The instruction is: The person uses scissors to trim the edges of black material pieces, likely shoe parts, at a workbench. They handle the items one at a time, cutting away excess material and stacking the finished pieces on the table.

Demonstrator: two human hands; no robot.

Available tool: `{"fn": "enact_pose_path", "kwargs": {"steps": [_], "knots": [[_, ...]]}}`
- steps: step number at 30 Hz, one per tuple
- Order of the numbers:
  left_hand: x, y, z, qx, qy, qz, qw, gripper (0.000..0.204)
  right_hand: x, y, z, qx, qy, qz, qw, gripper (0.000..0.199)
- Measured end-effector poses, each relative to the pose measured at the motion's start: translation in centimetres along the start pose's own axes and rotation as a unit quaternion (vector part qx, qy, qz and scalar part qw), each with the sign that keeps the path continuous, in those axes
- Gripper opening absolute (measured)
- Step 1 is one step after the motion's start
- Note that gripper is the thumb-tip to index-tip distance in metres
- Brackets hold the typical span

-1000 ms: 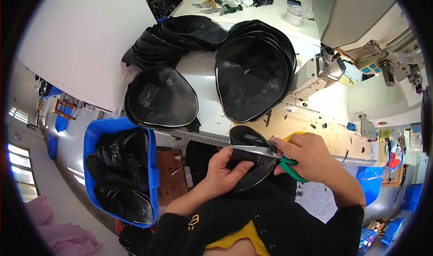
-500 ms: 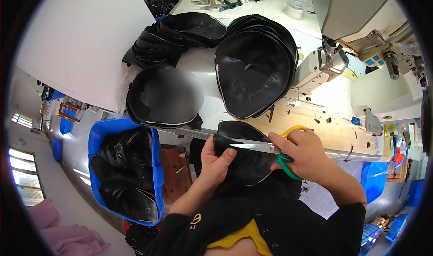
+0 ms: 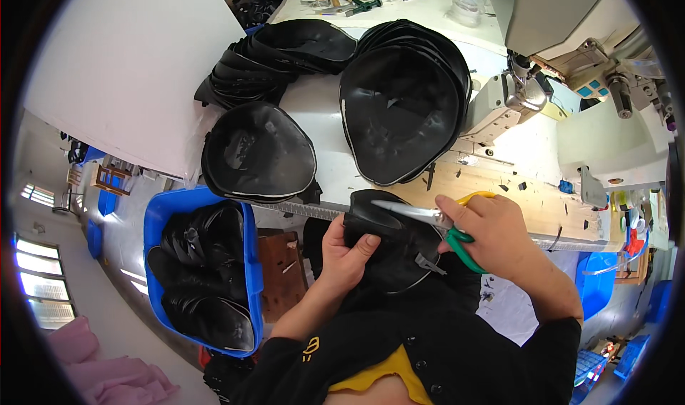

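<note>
My left hand [image 3: 345, 259] grips the folded edge of a black, leather-like curved piece [image 3: 377, 223], thumb on top. The piece hangs over my lap, its lower edge showing a thin pale line. My right hand [image 3: 492, 235] is closed round a pair of scissors [image 3: 408, 211] with one yellow and one green handle. Their blades point left above the piece, close to its upper fold. A small greyish scrap [image 3: 430, 264] shows over the lower right part of the piece; whether it is attached I cannot tell.
Stacks of similar black pieces [image 3: 403, 113] stand on the table, a smaller stack [image 3: 260, 152] nearer left. A metal ruler strip [image 3: 303, 209] runs along the table's front edge. A blue bin [image 3: 251, 269] of black pieces sits at left. A sewing machine [image 3: 510, 105] stands at right.
The scissors have moved slightly up and right, away from the fold between my left fingers. The small greyish scrap has come into sight. My left hand has shifted slightly right with the piece.
</note>
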State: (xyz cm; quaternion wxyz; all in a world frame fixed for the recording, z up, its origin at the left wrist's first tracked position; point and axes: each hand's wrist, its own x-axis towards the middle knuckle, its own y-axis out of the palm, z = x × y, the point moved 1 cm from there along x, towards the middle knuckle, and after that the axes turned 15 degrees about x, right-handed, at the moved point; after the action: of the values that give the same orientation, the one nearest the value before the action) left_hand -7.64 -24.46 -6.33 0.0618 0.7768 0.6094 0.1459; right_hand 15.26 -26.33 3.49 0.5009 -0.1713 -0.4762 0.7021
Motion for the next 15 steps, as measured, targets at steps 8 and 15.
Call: {"fn": "enact_pose_path", "kwargs": {"steps": [8, 15], "knots": [[0.5, -0.7, 0.4, -0.076, -0.063, -0.043, 0.994, 0.036, -1.2, 1.0, -0.9, 0.072, -0.012, -0.007, 0.997, 0.06], [0.8, 0.2, -0.2, -0.065, -0.099, -0.092, 0.989, 0.039, -1.6, 2.3, -0.6, -0.044, -0.024, -0.035, 0.998, 0.058]]}}
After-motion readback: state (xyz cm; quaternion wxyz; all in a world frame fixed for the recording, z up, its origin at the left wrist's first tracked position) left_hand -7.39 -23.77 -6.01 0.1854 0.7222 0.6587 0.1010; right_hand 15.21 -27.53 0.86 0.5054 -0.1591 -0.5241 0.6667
